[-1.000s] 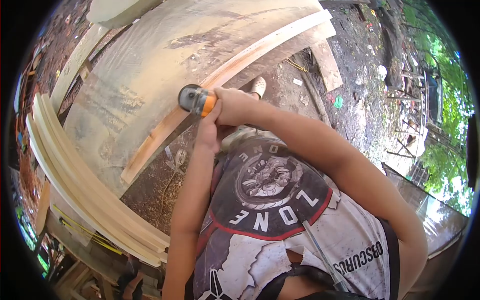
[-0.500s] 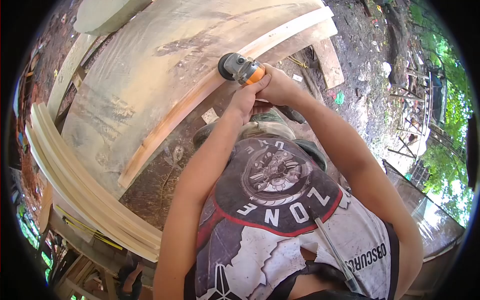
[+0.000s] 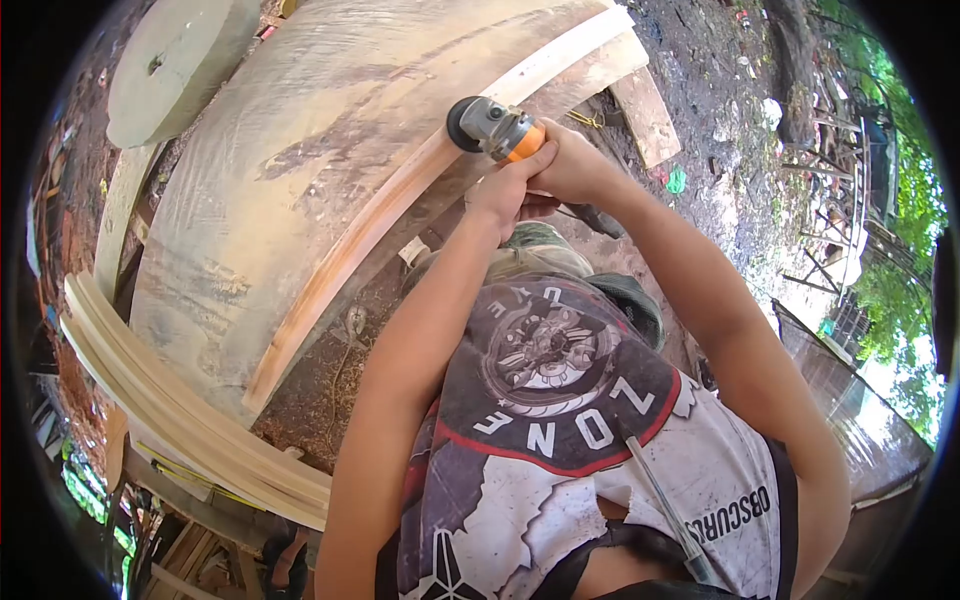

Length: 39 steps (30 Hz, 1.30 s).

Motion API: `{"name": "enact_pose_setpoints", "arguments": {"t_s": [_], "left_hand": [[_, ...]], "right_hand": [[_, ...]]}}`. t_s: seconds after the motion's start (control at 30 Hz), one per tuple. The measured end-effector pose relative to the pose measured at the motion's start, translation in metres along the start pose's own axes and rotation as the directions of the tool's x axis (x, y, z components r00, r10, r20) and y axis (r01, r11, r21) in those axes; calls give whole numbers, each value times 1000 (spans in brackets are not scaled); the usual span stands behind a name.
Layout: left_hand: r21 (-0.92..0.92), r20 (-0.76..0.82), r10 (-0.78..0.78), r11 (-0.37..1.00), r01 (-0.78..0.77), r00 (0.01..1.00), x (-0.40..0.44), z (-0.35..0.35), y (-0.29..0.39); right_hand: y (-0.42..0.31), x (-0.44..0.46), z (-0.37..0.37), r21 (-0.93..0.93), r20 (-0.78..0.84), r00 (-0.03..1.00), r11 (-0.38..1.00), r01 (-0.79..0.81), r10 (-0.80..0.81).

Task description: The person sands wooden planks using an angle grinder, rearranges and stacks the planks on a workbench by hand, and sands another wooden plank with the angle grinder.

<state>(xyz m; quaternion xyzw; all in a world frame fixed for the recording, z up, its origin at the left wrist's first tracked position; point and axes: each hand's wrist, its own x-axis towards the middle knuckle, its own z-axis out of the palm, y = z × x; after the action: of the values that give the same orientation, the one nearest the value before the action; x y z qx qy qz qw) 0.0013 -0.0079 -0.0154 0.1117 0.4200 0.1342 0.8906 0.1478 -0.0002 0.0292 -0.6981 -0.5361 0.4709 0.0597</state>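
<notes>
An orange-and-grey angle grinder (image 3: 510,133) is gripped by both hands at the table's near edge. My right hand (image 3: 578,165) wraps its orange body. Just below, my left hand (image 3: 510,196) is closed round the lower part, its fingers partly hidden. The dark round disc (image 3: 463,124) at the tool's head meets or nearly meets a long wooden strip (image 3: 365,232); exact contact is unclear. This strip runs along the edge of a broad, dusty work table (image 3: 225,240) and looks paler at its far end.
Several long wooden strips (image 3: 190,405) lie stacked at left. A round, thick slab (image 3: 175,75) stands at upper left. A short board (image 3: 645,115) juts out beyond the table's right end. Dirt ground (image 3: 720,130) with scattered litter lies to the right.
The camera view has shifted, bringing more of the round slab into sight. The grinder stays in both hands, its disc still by the strip at nearly the same spot.
</notes>
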Motion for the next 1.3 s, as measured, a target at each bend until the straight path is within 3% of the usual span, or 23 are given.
{"name": "enact_pose_setpoints", "arguments": {"t_s": [0.17,0.23,0.47,0.53,0.6,0.67,0.73,0.8,0.83,0.87,0.97,1.07,1.13,1.2,1.3], "left_hand": [[62,-14,-32,998,33,999,26,29,12],[86,-14,-32,996,33,999,38,38,16],[230,-4,-67,971,66,998,91,83,51],[266,48,-73,962,58,996,117,93,59],[304,76,-79,951,52,994,141,105,70],[338,97,-82,940,45,992,160,120,78],[422,71,-125,903,83,990,174,136,90],[409,66,-92,911,58,994,189,148,99],[428,60,-75,903,43,995,191,156,109],[448,57,-60,894,28,997,193,163,116],[540,32,-67,841,40,997,212,179,123],[417,28,-107,905,85,994,208,173,111],[323,150,-113,945,60,982,187,150,96],[333,179,-129,941,64,975,170,114,69],[231,106,-41,973,15,993,102,74,40]], "right_hand": [[22,10,-30,0,-24,1000,1000,-3,3],[37,16,-38,110,-37,998,992,53,-49],[71,41,-89,216,-86,995,974,61,-43],[79,50,-106,289,-87,996,957,9,17],[87,58,-127,200,-95,990,976,-84,104],[95,64,-146,278,-56,966,934,-226,251],[102,69,-159,318,-80,966,925,-208,244],[114,79,-174,237,-92,985,964,-123,148],[132,91,-174,245,-182,970,963,-116,163],[155,102,-179,240,-174,973,965,-106,151],[162,105,-192,473,-129,941,853,-220,314],[143,90,-181,496,-170,925,841,-218,340],[148,88,-161,343,-213,933,917,-205,288],[111,65,-121,348,-163,972,932,-102,167],[80,39,-68,390,-12,996,917,-76,88]]}}
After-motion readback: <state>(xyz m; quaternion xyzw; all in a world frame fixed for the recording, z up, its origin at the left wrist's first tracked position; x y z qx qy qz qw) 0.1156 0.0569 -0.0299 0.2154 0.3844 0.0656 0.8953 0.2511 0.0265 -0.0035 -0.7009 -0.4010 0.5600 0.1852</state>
